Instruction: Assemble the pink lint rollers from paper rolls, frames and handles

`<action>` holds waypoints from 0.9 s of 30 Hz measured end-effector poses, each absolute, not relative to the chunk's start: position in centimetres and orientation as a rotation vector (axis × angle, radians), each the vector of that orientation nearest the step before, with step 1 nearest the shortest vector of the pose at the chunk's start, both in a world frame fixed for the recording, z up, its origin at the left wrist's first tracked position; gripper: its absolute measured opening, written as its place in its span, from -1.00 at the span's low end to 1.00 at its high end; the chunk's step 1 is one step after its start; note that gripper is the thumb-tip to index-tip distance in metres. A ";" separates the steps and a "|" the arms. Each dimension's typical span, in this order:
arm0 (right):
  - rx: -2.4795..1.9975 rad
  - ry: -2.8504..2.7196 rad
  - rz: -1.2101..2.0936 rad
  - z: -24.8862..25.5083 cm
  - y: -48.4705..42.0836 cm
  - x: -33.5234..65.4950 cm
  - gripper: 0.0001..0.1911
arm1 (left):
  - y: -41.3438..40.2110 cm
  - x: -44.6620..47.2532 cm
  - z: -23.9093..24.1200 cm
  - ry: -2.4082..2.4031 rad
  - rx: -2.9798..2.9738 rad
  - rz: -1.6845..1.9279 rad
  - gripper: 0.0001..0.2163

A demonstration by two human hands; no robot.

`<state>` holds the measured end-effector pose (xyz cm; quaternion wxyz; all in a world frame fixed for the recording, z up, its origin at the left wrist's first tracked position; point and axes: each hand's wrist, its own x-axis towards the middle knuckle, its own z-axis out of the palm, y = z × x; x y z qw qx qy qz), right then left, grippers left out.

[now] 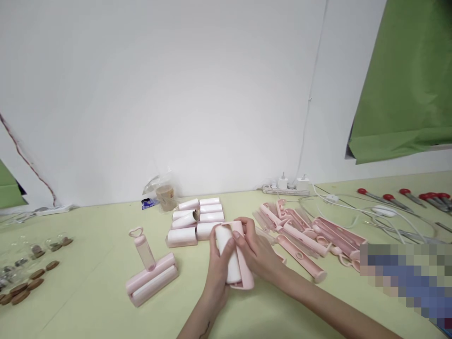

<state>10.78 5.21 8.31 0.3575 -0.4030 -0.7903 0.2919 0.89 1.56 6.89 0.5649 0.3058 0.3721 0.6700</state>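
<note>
My left hand [218, 269] and my right hand [257, 254] are both closed on one lint roller above the middle of the table. A white paper roll [228, 245] lies in a pink cover shell [246, 278]; my left fingers wrap the roll from the left, and my right hand grips the shell from the right. An assembled pink lint roller [151, 278] with a heart-topped handle [143, 247] lies to the left of my hands. Behind them sits a stack of white refill rolls [197, 219].
A heap of pink handles and cover parts [303, 230] lies to the right. A white power strip [285, 187] with chargers and cables sits by the wall. Red-handled screwdrivers [406, 197] lie far right. Small glass bottles and cork stoppers [28, 273] are at the left edge.
</note>
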 end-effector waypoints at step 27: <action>-0.687 -2.934 0.461 9.9 -0.1 17.3 -0.89 | -5.2 -1.3 8.6 1.235 1.801 0.509 -0.54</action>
